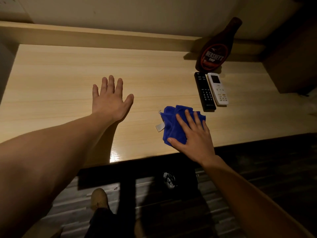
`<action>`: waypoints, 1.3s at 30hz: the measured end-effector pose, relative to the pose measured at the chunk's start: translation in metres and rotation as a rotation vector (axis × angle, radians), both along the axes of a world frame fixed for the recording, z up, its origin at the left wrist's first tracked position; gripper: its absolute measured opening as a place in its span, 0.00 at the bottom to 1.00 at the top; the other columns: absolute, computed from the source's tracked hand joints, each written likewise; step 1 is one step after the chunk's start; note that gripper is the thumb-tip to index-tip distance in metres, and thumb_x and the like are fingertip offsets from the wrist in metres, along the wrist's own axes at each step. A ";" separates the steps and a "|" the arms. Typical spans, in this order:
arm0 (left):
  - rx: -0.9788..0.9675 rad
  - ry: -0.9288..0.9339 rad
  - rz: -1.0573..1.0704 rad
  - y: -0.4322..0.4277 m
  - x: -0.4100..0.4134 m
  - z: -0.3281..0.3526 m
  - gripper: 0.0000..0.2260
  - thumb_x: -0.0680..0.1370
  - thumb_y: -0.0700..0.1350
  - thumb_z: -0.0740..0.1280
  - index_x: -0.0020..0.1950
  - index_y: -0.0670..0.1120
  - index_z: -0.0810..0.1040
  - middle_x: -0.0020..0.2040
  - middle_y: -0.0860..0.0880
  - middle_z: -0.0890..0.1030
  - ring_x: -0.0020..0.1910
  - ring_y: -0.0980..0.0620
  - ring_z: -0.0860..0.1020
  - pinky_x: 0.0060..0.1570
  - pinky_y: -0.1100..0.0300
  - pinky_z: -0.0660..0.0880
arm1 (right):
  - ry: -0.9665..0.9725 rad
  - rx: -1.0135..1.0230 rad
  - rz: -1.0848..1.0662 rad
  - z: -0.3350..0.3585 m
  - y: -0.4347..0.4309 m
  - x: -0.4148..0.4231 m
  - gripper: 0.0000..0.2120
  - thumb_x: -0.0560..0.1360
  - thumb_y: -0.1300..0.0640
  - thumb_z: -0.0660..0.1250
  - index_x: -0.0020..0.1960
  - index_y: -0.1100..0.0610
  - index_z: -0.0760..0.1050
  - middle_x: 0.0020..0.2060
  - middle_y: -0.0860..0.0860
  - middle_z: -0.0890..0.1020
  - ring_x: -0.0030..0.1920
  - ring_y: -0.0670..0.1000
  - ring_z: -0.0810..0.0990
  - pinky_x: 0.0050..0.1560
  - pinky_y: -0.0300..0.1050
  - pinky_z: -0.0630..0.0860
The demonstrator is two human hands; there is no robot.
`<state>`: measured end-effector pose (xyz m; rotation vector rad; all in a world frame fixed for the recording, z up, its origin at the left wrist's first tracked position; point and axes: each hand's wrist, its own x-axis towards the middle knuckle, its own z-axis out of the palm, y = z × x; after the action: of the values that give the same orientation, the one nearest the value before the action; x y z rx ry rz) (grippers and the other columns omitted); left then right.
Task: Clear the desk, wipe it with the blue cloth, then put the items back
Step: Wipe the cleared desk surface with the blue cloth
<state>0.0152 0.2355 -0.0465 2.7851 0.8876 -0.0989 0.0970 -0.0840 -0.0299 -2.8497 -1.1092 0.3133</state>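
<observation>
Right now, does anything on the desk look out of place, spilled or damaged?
Nothing spilled or damaged. One oddity: the syrup bottle, black remote and white remote stand on the desk at the far right while the right hand presses flat on the blue cloth, so that corner is not cleared.

The right hand [192,134] lies flat over the lower right part of the crumpled blue cloth [173,121], hiding that part of it. The print on the small white tag [160,127] at the cloth's left edge is too small to tell. Button labels on the slim black remote control [205,91] and the white remote control [218,89] are too small to read. The pale wooden counter [60,74] is cut off at the frame's left and right edges. Below its front edge, in the lower centre, deep shadow leaves a dark object with a pale patch [169,180] unclear.
</observation>
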 end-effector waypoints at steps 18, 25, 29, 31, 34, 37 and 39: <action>-1.355 -0.352 0.537 -0.101 -0.087 0.096 0.21 0.79 0.62 0.69 0.46 0.42 0.80 0.38 0.45 0.81 0.40 0.46 0.77 0.47 0.54 0.73 | 0.264 0.252 0.011 0.080 0.031 -0.081 0.22 0.84 0.45 0.61 0.76 0.49 0.70 0.75 0.48 0.74 0.77 0.52 0.68 0.73 0.48 0.63; -1.908 -0.652 0.664 -0.068 -0.126 0.165 0.22 0.76 0.47 0.73 0.68 0.38 0.81 0.62 0.39 0.83 0.51 0.46 0.84 0.45 0.55 0.83 | 0.187 0.220 0.309 0.151 0.119 -0.110 0.36 0.81 0.35 0.52 0.83 0.52 0.55 0.82 0.50 0.61 0.82 0.52 0.55 0.79 0.51 0.57; -1.791 -0.710 0.725 -0.030 -0.139 0.187 0.14 0.82 0.40 0.69 0.67 0.38 0.80 0.61 0.38 0.85 0.57 0.42 0.84 0.52 0.51 0.82 | 0.212 0.169 0.396 0.179 0.164 -0.113 0.44 0.79 0.30 0.53 0.84 0.52 0.42 0.84 0.51 0.51 0.83 0.52 0.48 0.81 0.52 0.51; -1.755 -0.761 0.742 -0.009 -0.145 0.192 0.13 0.82 0.36 0.67 0.67 0.39 0.80 0.60 0.38 0.85 0.57 0.41 0.84 0.54 0.49 0.82 | 0.206 0.184 0.454 0.190 0.186 -0.112 0.45 0.77 0.28 0.52 0.84 0.51 0.42 0.84 0.50 0.51 0.83 0.50 0.46 0.81 0.52 0.51; -1.737 -0.845 0.716 0.025 -0.152 0.201 0.13 0.82 0.33 0.65 0.66 0.39 0.79 0.59 0.38 0.85 0.56 0.40 0.84 0.54 0.48 0.82 | 0.266 0.312 0.447 0.198 0.221 -0.108 0.38 0.80 0.33 0.53 0.84 0.48 0.46 0.83 0.45 0.51 0.83 0.47 0.45 0.79 0.52 0.50; -1.783 -0.929 0.669 0.064 -0.156 0.205 0.12 0.82 0.33 0.65 0.64 0.39 0.79 0.58 0.38 0.85 0.54 0.42 0.85 0.54 0.48 0.81 | 0.435 0.517 0.206 0.186 0.263 -0.100 0.35 0.80 0.34 0.52 0.84 0.45 0.50 0.83 0.42 0.53 0.82 0.45 0.49 0.78 0.50 0.51; -1.814 -0.960 0.653 0.094 -0.157 0.202 0.12 0.81 0.34 0.66 0.65 0.40 0.79 0.59 0.38 0.85 0.55 0.42 0.85 0.57 0.47 0.80 | 0.655 0.630 -0.092 0.170 0.293 -0.095 0.34 0.81 0.35 0.55 0.83 0.46 0.54 0.82 0.45 0.58 0.81 0.49 0.57 0.80 0.55 0.58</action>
<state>-0.1419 0.3291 0.1554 0.6278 0.6839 0.3351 0.0015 0.2091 0.1400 -2.0081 -0.7550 0.6818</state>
